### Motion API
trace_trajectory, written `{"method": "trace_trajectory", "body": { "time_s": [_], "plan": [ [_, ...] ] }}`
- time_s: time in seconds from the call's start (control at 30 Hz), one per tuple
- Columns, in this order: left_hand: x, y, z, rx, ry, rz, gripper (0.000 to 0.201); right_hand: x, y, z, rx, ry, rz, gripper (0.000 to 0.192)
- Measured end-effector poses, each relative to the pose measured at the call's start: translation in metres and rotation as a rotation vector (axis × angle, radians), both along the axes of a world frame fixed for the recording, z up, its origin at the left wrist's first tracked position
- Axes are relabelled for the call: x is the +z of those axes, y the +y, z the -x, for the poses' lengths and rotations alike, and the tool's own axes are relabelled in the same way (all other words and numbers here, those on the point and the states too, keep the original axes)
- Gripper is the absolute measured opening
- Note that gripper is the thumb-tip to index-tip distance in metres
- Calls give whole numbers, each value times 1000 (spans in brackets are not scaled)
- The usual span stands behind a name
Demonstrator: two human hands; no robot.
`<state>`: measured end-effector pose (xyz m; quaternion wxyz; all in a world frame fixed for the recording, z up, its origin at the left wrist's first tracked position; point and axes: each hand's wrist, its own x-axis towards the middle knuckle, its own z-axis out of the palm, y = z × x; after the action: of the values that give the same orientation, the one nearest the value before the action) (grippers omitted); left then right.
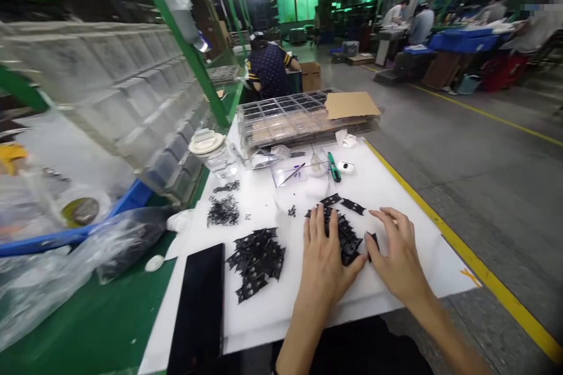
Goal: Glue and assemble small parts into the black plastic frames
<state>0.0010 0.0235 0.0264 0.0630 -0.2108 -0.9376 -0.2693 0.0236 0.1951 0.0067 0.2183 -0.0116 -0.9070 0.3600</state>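
Observation:
My left hand (321,252) lies with its fingers stretched over a pile of small flat black parts (347,237), covering part of it. Just right of that pile, my right hand (398,258) has its fingers curved and apart from the thumb. One black piece (373,243) is by the right thumb, which seems to touch it. Two loose black parts (353,206) lie beyond the fingertips. Left of my left hand is another heap of black parts (257,258), with holes visible in some. Both heaps rest on a white sheet (272,328).
A dark phone-like slab (200,299) lies at the left. Thin black bits (223,211), a lidded clear jar (215,155), a green cutter (333,167) and a clear tray (288,174) sit farther back. Stacked grid trays (281,108) stand at the far edge; a person (268,67) sits beyond.

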Motion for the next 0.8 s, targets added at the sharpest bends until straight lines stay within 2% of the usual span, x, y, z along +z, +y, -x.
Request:
{"method": "trace_trajectory", "body": {
  "time_s": [0.13,0.27,0.43,0.53,0.67,0.8],
  "plan": [
    [1,4,9,-114,-16,-36,82,1,2,26,160,-38,-25,53],
    [-2,4,18,-197,0,-117,84,-4,-3,39,209,-18,-30,47],
    [-9,10,27,-243,31,-199,84,-9,-3,33,155,52,51,38],
    [-11,18,32,-228,46,-219,75,-12,2,31,99,84,145,35],
    [-8,26,31,-205,76,-210,60,-14,10,33,61,92,273,31],
    [-4,28,24,-177,94,-195,57,-16,17,32,55,49,405,27]
  ]
}}
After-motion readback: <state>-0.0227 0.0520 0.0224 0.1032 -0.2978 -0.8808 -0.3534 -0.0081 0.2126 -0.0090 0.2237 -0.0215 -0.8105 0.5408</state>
